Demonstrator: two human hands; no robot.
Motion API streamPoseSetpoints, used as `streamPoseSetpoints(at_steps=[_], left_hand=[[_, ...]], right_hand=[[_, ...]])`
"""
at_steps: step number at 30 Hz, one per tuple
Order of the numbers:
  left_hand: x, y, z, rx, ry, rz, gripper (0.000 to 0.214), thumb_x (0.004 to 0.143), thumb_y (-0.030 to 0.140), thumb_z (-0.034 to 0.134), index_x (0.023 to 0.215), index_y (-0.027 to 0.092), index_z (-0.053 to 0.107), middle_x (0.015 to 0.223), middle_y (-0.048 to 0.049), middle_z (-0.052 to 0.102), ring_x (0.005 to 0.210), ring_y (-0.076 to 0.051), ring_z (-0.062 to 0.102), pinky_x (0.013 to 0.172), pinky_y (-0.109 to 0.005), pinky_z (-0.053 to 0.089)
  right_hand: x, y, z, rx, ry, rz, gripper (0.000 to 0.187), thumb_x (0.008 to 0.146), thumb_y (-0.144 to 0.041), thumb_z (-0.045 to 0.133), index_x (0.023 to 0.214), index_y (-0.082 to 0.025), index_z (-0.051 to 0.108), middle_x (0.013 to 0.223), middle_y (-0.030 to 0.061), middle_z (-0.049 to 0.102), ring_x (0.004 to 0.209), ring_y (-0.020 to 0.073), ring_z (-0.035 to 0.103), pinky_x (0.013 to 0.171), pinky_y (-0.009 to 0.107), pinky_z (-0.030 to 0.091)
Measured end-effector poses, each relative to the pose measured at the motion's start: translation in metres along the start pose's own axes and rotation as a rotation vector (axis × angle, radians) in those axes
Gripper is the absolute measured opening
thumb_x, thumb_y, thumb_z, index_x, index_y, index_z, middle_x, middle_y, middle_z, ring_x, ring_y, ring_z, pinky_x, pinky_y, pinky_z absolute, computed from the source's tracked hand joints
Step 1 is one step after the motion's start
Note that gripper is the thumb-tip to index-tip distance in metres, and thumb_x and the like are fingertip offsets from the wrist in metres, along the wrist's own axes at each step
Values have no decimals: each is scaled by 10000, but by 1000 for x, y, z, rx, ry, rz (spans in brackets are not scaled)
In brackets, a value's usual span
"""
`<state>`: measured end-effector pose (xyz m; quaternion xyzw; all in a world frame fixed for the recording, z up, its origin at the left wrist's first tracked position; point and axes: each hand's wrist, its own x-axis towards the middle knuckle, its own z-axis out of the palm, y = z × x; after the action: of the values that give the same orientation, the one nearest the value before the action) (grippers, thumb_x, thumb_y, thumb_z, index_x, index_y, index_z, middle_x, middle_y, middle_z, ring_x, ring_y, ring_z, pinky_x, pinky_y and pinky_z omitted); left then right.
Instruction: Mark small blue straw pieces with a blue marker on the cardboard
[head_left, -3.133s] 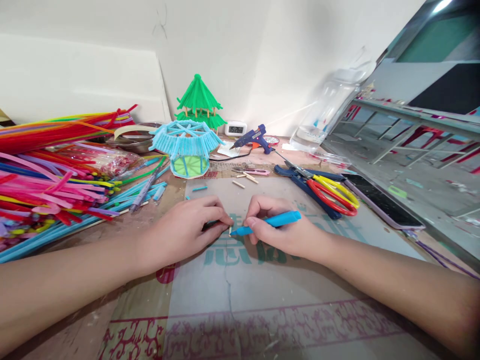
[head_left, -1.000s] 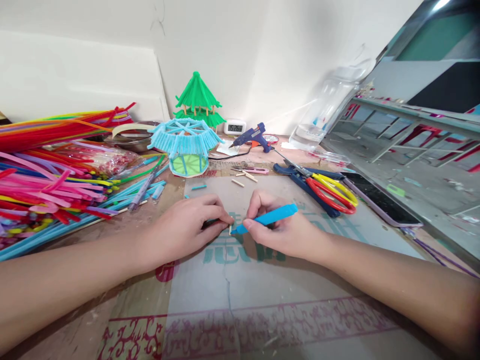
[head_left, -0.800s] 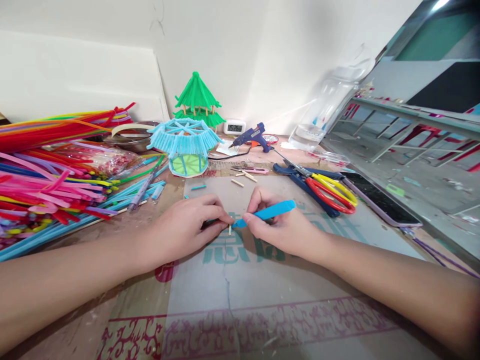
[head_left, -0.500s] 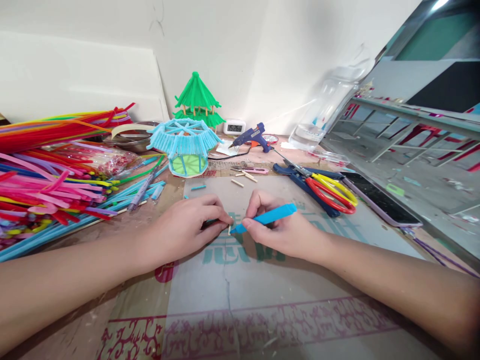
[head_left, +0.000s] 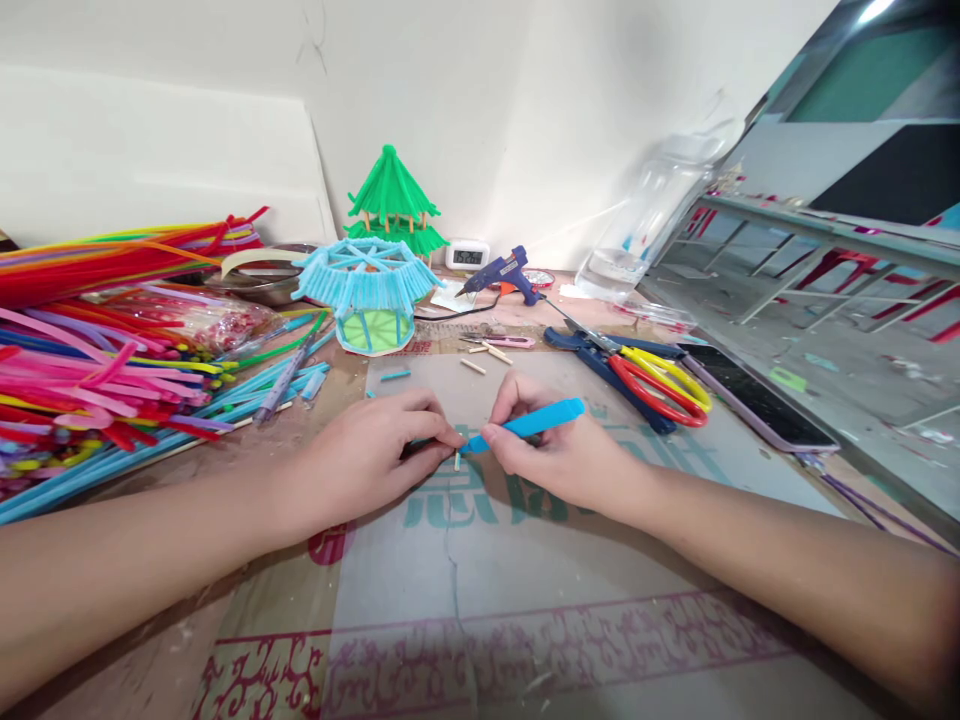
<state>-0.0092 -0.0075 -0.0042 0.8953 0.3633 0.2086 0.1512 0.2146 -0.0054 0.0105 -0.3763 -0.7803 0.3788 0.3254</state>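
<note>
On the desk (head_left: 154, 672), the left hand (head_left: 379, 455) pinches a little stick (head_left: 457, 463); the right hand (head_left: 559, 462)'s grip holds a blue marker (head_left: 546, 417).

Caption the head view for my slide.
Right hand holds a blue marker to a small pale stick pinched by the left hand.

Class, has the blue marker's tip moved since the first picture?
Yes, slightly: judged against the teal lettering, the tip of the blue marker now sits a little farther away from the person.
</note>
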Motion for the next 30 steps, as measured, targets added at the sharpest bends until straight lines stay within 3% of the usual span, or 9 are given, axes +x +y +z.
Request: streamPoseSetpoints(at_steps=[6,18,25,30], left_hand=[[-1,8,-2,59,-20,-72,269,905,336,592,1139,217,649,1046,-41,650,945,-214,639,752,-324,471],[0,9,-1,72,-42,-114,287,899,448,600,1038,200,632,1028,-46,633,896,-213,633,727,-330,467],[-2,9,-2,55,-39,-118,266,896,426,616,1058,216,641,1032,-30,634,895,-201,632,727,-322,458],[0,10,-3,58,-38,-122,268,893,427,618,1044,208,645,1012,-32,642,888,-205,634,719,-320,456]], right_hand=[[-1,3,-1,2,-5,15,161,875,-249,592,792,-220,457,604,-66,482,504,94,437,467,237,332],[-2,0,-1,38,-61,33,170,842,-220,618,781,-217,460,596,-77,456,498,81,402,453,224,301],[1,3,0,4,22,30,170,858,-245,627,797,-218,470,626,-56,507,547,105,466,507,245,365],[1,2,-1,14,6,28,163,862,-253,615,797,-219,469,616,-59,508,534,105,468,493,241,352]])
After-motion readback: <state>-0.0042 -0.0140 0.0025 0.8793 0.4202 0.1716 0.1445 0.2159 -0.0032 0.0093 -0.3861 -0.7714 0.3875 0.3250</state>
